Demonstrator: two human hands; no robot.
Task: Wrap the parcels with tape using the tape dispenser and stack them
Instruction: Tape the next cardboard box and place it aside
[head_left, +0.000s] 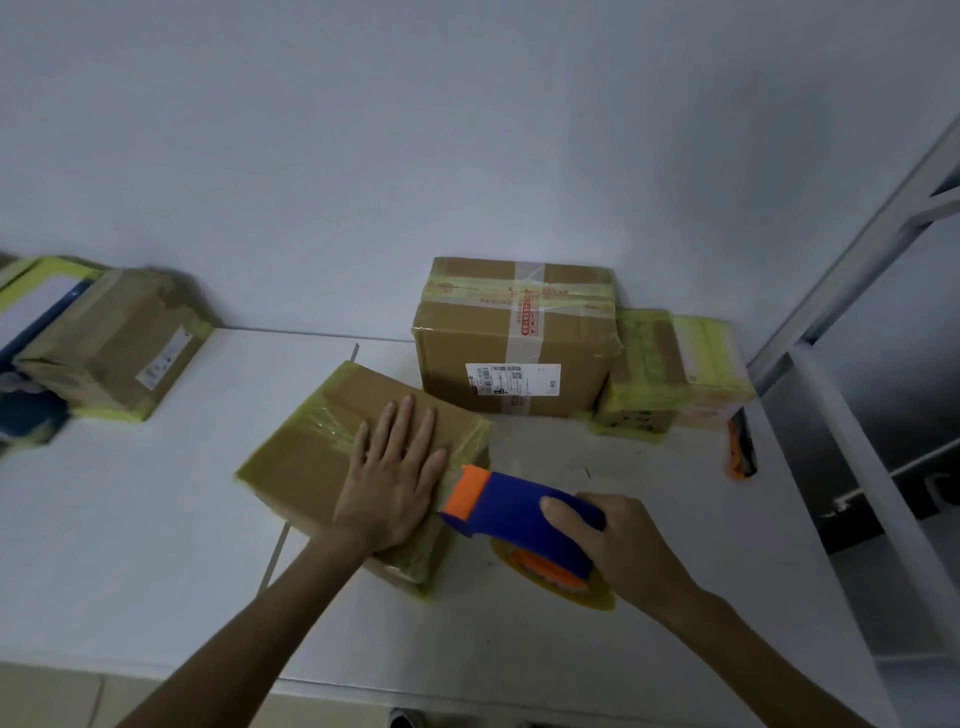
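A brown cardboard parcel (311, 457) with yellowish tape on its edges lies on the white table (156, 545), near the front middle. My left hand (392, 478) presses flat on its top, fingers straight. My right hand (618, 545) grips a blue and orange tape dispenser (514, 512) with a yellow tape roll, held against the parcel's right side.
A larger taped box (514, 338) with a white label stands behind, with two smaller yellow-taped parcels (670, 374) to its right. More parcels (109, 343) lie at the far left. An orange tool (740, 447) sits by the grey shelf frame (841, 395) on the right.
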